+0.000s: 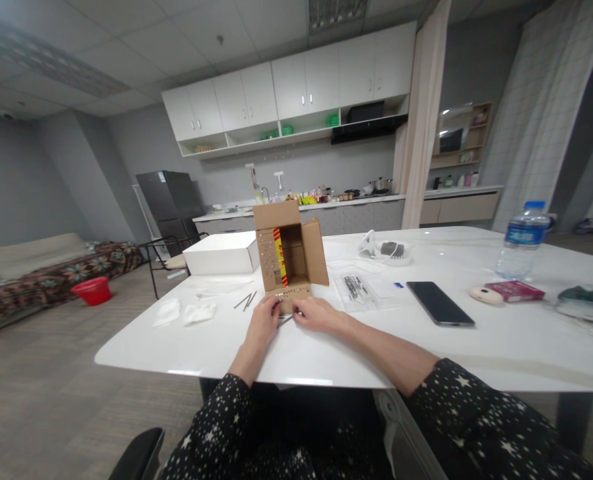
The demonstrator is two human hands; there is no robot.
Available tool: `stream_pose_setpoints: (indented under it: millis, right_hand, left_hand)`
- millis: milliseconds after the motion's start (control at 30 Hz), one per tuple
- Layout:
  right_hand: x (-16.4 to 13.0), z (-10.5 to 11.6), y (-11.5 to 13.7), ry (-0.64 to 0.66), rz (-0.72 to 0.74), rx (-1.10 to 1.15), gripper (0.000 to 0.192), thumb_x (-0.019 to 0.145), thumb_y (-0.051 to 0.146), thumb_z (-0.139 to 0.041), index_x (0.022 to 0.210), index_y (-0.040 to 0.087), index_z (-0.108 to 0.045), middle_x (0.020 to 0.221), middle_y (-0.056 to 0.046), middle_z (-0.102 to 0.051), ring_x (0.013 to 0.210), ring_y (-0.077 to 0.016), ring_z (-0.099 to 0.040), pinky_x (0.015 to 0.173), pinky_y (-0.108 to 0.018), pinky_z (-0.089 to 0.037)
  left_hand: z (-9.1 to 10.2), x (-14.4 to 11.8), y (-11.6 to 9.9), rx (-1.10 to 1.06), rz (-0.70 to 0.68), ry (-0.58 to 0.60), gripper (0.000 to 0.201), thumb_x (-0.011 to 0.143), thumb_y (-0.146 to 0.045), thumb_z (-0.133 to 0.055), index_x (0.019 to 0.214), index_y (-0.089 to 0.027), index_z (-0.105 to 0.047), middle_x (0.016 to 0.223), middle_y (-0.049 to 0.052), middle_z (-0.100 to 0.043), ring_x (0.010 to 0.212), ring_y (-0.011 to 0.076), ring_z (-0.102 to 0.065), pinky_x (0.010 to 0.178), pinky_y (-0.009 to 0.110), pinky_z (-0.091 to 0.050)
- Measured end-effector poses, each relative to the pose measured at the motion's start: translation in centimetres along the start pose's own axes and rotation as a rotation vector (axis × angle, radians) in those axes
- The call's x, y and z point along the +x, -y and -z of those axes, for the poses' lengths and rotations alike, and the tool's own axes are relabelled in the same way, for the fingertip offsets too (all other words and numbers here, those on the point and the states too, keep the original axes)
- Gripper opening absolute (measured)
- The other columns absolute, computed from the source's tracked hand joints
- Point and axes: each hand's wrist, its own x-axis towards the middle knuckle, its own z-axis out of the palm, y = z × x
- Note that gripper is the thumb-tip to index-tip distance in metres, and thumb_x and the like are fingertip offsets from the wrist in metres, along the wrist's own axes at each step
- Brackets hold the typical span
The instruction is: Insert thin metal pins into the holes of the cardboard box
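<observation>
The box [287, 257] stands upright near my edge of the table [186, 347], flaps open, its mouth turned toward me, with rows of small holes punched in its left wall and in the bottom flap that folds out toward me. My left hand [265, 320] and right hand [312, 313] are close together at that bottom flap, fingertips touching its front edge; something thin and dark seems to lie between them, but I cannot tell whether either hand is really pinching it or only resting there. The box looks light and tall for its footing, so I think a push on the flap from my fingers could tip it backward or slide it toward the white tray [221, 255] just behind it on the left. A few thin pins [245, 301] lie loose just left of my left hand; a sweep of my wrist could roll them off toward the two wipes [185, 312] or over the edge. A clear bag [357, 291] of more small parts sits just right of the box, and the phone [439, 303] beyond it, so my right forearm dragging across could shift either. The bottle [522, 240] stands well apart, out of harm.
</observation>
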Motion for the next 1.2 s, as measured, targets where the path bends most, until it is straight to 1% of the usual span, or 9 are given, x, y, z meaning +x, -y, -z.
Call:
stream_pose_setpoints:
  millis: [133, 233, 367, 633, 800, 933, 1100, 1200]
  right_hand:
    - [0.03, 0.00, -0.01, 0.007, -0.001, 0.000, 0.029, 0.092, 0.032, -0.044, 0.109, 0.023, -0.065, 0.100, -0.007, -0.073, 0.088, -0.0221, -0.066, 0.073, -0.029, -0.044]
    - [0.08, -0.05, -0.02, 0.008, -0.001, -0.002, 0.028, 0.092, 0.031, -0.044, 0.109, 0.023, -0.065, 0.100, -0.007, -0.072, 0.087, -0.0214, -0.066, 0.073, -0.029, -0.043]
    - [0.07, -0.07, -0.04, 0.001, 0.002, -0.002, 0.027, 0.092, 0.032, -0.045, 0.107, 0.022, -0.064, 0.099, -0.007, -0.072, 0.087, -0.0214, -0.066, 0.071, -0.028, -0.042]
    - [-0.02, 0.09, 0.04, 0.001, 0.004, -0.009, 0.026, 0.092, 0.031, -0.045, 0.106, 0.022, -0.065, 0.098, -0.008, -0.073, 0.086, -0.0222, -0.067, 0.068, -0.028, -0.041]
    - [0.03, -0.01, -0.04, 0.000, -0.001, -0.011, 0.027, 0.092, 0.032, -0.045, 0.107, 0.022, -0.064, 0.099, -0.008, -0.073, 0.085, -0.0218, -0.066, 0.070, -0.028, -0.041]
    - [0.07, -0.13, -0.12, 0.000, 0.005, -0.014, 0.027, 0.092, 0.033, -0.044, 0.106, 0.022, -0.064, 0.098, -0.007, -0.073, 0.085, -0.0212, -0.066, 0.070, -0.028, -0.041]
    - [0.02, -0.07, -0.07, -0.005, 0.004, -0.014, 0.025, 0.092, 0.032, -0.045, 0.104, 0.022, -0.064, 0.097, -0.007, -0.073, 0.085, -0.0219, -0.067, 0.067, -0.028, -0.040]
    - [-0.02, 0.08, 0.06, 0.001, -0.003, -0.012, 0.025, 0.091, 0.031, -0.046, 0.105, 0.022, -0.064, 0.098, -0.007, -0.073, 0.086, -0.0218, -0.067, 0.067, -0.028, -0.040]
  left_hand:
    - [0.05, -0.06, -0.01, -0.007, 0.060, 0.005, 0.024, 0.089, -0.015, -0.049, 0.102, -0.018, -0.068, 0.102, 0.010, -0.073, 0.091, 0.0216, -0.068, 0.086, 0.037, -0.054]
    - [0.10, -0.14, -0.07, -0.057, 0.113, 0.012, 0.028, 0.089, -0.015, -0.048, 0.111, -0.019, -0.065, 0.099, 0.008, -0.074, 0.087, 0.0212, -0.070, 0.083, 0.036, -0.054]
    - [0.10, -0.20, -0.14, -0.090, 0.171, -0.029, 0.033, 0.089, -0.017, -0.049, 0.120, -0.020, -0.060, 0.095, 0.008, -0.075, 0.087, 0.0218, -0.071, 0.080, 0.035, -0.055]
    - [0.15, -0.19, -0.23, -0.095, 0.186, -0.056, 0.030, 0.092, -0.022, -0.047, 0.118, -0.019, -0.061, 0.104, 0.011, -0.075, 0.093, 0.0238, -0.070, 0.086, 0.039, -0.054]
    - [-0.04, -0.03, 0.20, -0.094, 0.140, -0.107, 0.029, 0.091, -0.019, -0.046, 0.114, -0.018, -0.063, 0.109, 0.011, -0.072, 0.099, 0.0232, -0.067, 0.092, 0.041, -0.053]
    - [-0.02, 0.05, 0.21, -0.073, 0.110, -0.143, 0.027, 0.089, -0.017, -0.045, 0.108, -0.017, -0.064, 0.106, 0.011, -0.070, 0.097, 0.0219, -0.066, 0.091, 0.040, -0.053]
    - [0.27, 0.01, -0.24, -0.083, 0.122, -0.135, 0.023, 0.089, -0.017, -0.045, 0.103, -0.016, -0.063, 0.105, 0.011, -0.069, 0.094, 0.0211, -0.065, 0.089, 0.038, -0.053]
    - [0.46, -0.02, -0.50, -0.099, 0.142, -0.120, 0.022, 0.090, -0.018, -0.045, 0.103, -0.017, -0.063, 0.103, 0.010, -0.071, 0.094, 0.0212, -0.066, 0.089, 0.038, -0.053]
